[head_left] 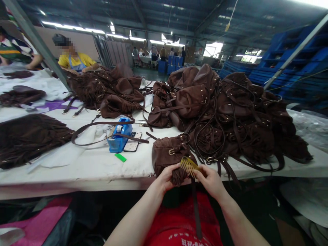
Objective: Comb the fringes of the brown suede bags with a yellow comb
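Observation:
A dark brown suede bag [164, 152] with a gold buckle lies at the table's front edge, close to my body. My left hand [167, 176] is closed on the bag's brown fringe [178, 176]. In my right hand [208, 177] is a yellowish comb [189, 166], its teeth over the fringe. A brown strap [196, 215] hangs down from the bag in front of my red shirt. The fingertips of my left hand are partly hidden behind the fringe.
Brown bags [238, 116] are heaped to the right, more [102, 89] at the back left. A blue tape dispenser [117, 143], a phone [132, 141] and a green piece [120, 157] lie left of my bag. A person in yellow [77, 61] works across the table. Blue pallets [294, 58] stand right.

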Available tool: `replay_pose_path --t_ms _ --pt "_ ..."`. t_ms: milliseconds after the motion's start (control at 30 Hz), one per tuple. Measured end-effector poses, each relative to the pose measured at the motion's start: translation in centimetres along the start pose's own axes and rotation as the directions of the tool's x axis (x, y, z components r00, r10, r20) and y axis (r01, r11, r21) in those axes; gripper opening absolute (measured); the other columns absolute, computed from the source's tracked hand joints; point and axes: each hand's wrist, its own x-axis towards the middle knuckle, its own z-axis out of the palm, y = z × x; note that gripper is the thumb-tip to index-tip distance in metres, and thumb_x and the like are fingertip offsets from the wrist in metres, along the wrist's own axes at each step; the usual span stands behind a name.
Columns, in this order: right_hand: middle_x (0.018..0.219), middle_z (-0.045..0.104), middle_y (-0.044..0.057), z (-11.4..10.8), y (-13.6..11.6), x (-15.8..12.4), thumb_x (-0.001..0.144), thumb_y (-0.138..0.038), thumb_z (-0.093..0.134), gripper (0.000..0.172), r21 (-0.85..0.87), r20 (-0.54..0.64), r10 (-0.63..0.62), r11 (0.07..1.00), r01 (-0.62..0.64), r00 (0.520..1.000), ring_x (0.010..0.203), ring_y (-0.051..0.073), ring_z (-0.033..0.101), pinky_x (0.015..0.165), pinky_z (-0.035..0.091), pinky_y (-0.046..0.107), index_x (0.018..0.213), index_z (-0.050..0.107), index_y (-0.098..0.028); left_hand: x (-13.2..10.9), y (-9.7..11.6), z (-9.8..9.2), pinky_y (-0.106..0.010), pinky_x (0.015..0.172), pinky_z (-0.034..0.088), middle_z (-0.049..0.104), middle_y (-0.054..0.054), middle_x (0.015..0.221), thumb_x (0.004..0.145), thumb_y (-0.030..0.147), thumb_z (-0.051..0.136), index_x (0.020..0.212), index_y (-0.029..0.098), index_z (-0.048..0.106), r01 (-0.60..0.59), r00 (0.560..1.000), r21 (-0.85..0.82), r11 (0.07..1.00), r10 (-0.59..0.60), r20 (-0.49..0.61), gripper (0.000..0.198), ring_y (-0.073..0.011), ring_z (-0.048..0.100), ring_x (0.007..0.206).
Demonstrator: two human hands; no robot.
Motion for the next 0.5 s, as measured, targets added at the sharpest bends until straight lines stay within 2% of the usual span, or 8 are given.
replay_pose_path --t_ms 67,100,200,267,400,433,500 --pt "0.075 0.065 0.004 0.8 0.8 1.4 0.089 -0.052 0.049 0.036 -0.287 -0.227 -0.070 0.958 0.002 0.971 0.069 0.020 0.059 0.059 0.038 0.027 0.082 0.060 -0.020 0.1 -0.1 0.0 -0.032 0.085 0.049 0.069 -0.018 0.100 0.090 0.028 0.046 0.119 -0.003 0.053 -0.024 0.999 -0.046 0.999 0.026 0.028 0.043 -0.0220 0.067 0.089" --pt "0.076 0.065 0.005 1.4 1.1 2.0 0.090 -0.051 0.049 0.034 -0.405 -0.267 -0.117 0.914 -0.001 0.957 0.069 0.021 0.060 0.059 0.036 0.028 0.081 0.060 -0.020 0.1 -0.2 0.0 -0.032 0.088 0.048 0.069 -0.019 0.101 0.091 0.030 0.045 0.118 -0.003 0.054 -0.027 0.999 -0.075 0.997 0.031 0.042 0.044 -0.0221 0.067 0.091" --pt "0.072 0.064 0.005 3.4 1.4 2.6 0.093 -0.049 0.044 0.034 -0.558 -0.233 -0.178 0.829 0.018 0.956 0.064 0.022 0.059 0.055 0.033 0.030 0.078 0.058 -0.021 0.0 -0.3 0.0 -0.031 0.087 0.048 0.070 -0.016 0.094 0.091 0.034 0.043 0.114 -0.001 0.057 -0.059 0.998 -0.135 0.989 0.063 0.025 0.045 -0.0211 0.067 0.086" --pt "0.072 0.065 0.006 4.6 1.3 2.3 0.093 -0.049 0.042 0.034 -0.554 -0.215 -0.171 0.832 0.024 0.962 0.062 0.023 0.059 0.053 0.032 0.031 0.081 0.059 -0.022 -0.4 -0.1 0.2 -0.030 0.086 0.048 0.069 -0.017 0.098 0.091 0.035 0.040 0.116 -0.002 0.055 -0.057 0.996 -0.169 0.984 0.068 0.060 0.047 -0.0206 0.067 0.088" --pt "0.073 0.066 0.007 6.5 1.1 0.3 0.094 -0.050 0.041 0.035 -0.429 -0.124 -0.112 0.902 0.048 0.986 0.064 0.023 0.061 0.055 0.033 0.031 0.084 0.059 -0.023 -1.3 0.7 0.8 -0.028 0.093 0.044 0.060 -0.019 0.120 0.091 0.038 0.037 0.129 -0.002 0.045 0.018 0.975 -0.248 0.969 0.038 0.220 0.056 -0.0214 0.057 0.113" --pt "0.073 0.066 0.008 6.9 1.1 -0.2 0.094 -0.050 0.040 0.036 -0.389 -0.092 -0.087 0.920 0.045 0.992 0.065 0.023 0.061 0.057 0.034 0.031 0.082 0.059 -0.022 -1.4 0.8 0.9 -0.028 0.094 0.044 0.060 -0.019 0.118 0.090 0.039 0.038 0.129 -0.002 0.044 0.035 0.974 -0.260 0.965 0.025 0.224 0.056 -0.0212 0.056 0.114" --pt "0.074 0.066 0.008 7.6 0.9 -1.2 0.095 -0.050 0.038 0.039 -0.298 -0.017 -0.053 0.953 0.046 0.998 0.069 0.023 0.062 0.060 0.035 0.030 0.080 0.059 -0.020 -1.3 1.0 0.8 -0.029 0.092 0.046 0.064 -0.017 0.106 0.089 0.041 0.043 0.124 -0.001 0.047 0.079 0.982 -0.269 0.960 -0.028 0.186 0.054 -0.0202 0.061 0.103"
